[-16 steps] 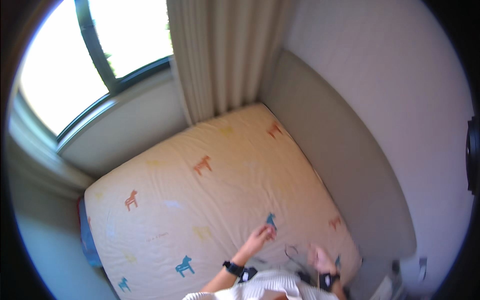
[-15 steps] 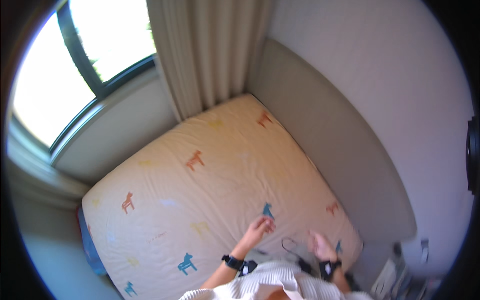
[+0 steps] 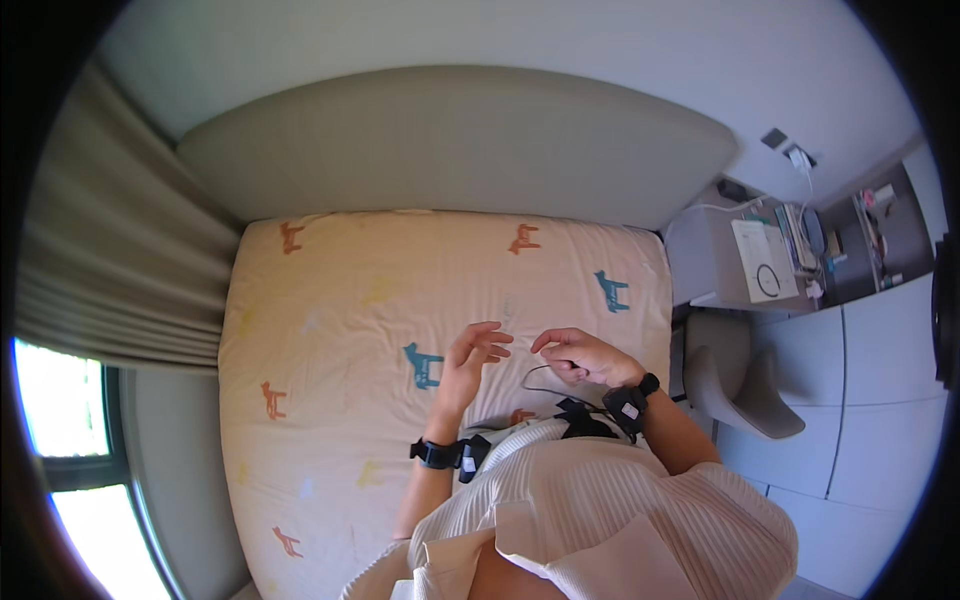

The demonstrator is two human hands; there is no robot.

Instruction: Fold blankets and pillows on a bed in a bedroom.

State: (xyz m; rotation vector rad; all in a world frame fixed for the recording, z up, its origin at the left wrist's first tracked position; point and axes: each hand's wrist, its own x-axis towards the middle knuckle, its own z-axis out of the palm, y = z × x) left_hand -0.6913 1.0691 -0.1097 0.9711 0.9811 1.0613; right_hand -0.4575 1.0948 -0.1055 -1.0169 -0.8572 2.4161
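Note:
My left hand (image 3: 472, 362) hovers over the middle of the bed with its fingers loosely spread and nothing in them. Facing it across a small gap, my right hand (image 3: 590, 358) has its index finger stretched out and the other fingers loosely bent; I see no object in its grasp. A thin dark cable (image 3: 530, 376) loops beside and below the right hand; whether it touches the fingers is unclear. Beneath both hands lies a peach fitted sheet (image 3: 340, 350) printed with orange, teal and yellow animals. Black straps with small boxes (image 3: 626, 405) circle both wrists.
A beige padded headboard (image 3: 460, 140) runs behind the bed. Curtains (image 3: 130, 250) and a window (image 3: 75, 420) are on the left. To the right stand a grey chair (image 3: 735, 375), a desk (image 3: 715, 265) with papers and books, and pale cabinets (image 3: 890, 350).
My view has swung to the right, so the headboard now lies straight ahead and the desk and chair show. Both hands have come closer together above the sheet.

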